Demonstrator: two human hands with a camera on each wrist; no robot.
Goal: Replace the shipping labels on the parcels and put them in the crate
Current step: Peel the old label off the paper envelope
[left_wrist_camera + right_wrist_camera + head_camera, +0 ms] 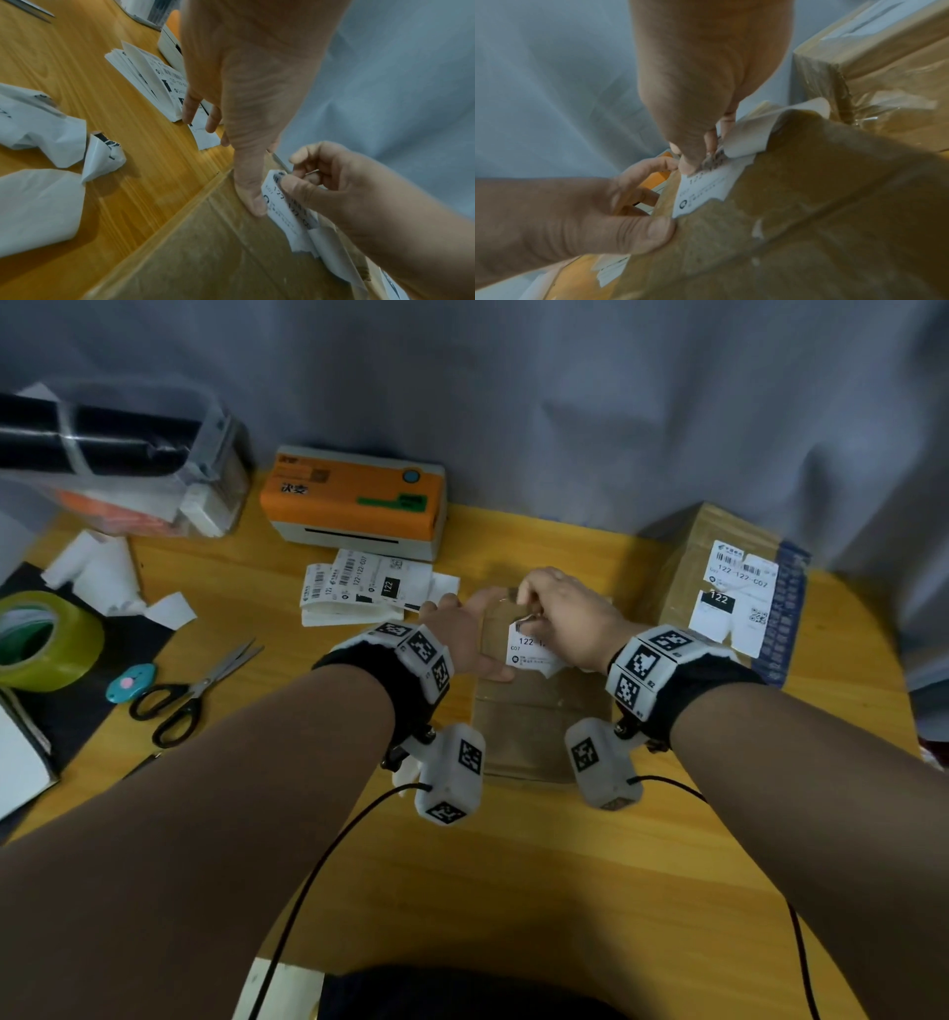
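Note:
A flat brown parcel (pixel 534 731) lies mid-table. My left hand (pixel 470 639) grips its left edge, thumb (pixel 654 233) pressed on top and fingers down the side. My right hand (pixel 534 608) pinches the torn white old label (pixel 529 649) at its far end. In the right wrist view the label (pixel 706 190) is partly lifted, its peeled corner curling back from the parcel (pixel 808 213). A second, taller parcel (pixel 719 577) with labels on it stands at the right. Fresh printed labels (pixel 359 588) lie stacked before the orange label printer (pixel 354 500).
Left of the parcel lie scissors (pixel 190 695), a small blue cutter (pixel 131 683), a green tape roll (pixel 46 639) and crumpled label scraps (pixel 102 572). A clear plastic bin (pixel 154 454) holding black rolls stands at back left. A grey curtain hangs behind the table.

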